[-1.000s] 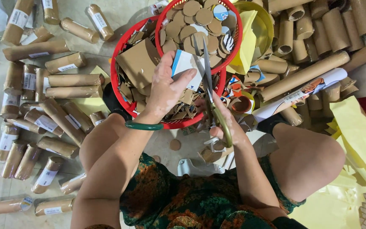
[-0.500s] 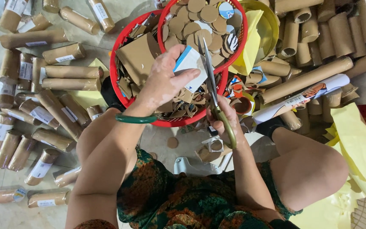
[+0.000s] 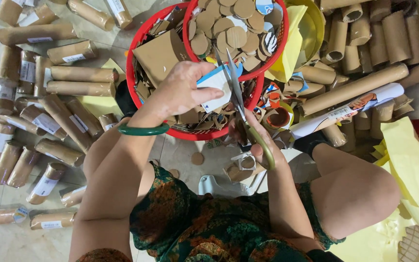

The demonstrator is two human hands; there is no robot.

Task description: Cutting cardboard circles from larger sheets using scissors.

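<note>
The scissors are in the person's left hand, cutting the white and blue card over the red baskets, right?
Not quite. In the head view the scissors are in the right hand; the left hand holds the white and blue card over the red baskets.

Light is bright, soft and even, like daylight, with no hard shadows. The pale floor (image 3: 180, 155) shows a mild sheen at 9 o'clock. A faint shadow lies beneath the arms and knees near the centre. Focus is sharp across the middle; the tubes (image 3: 64, 73) at 10 o'clock bend slightly from wide-lens distortion. The yellow paper (image 3: 413, 170) at 4 o'clock looks nearly overexposed.
</note>
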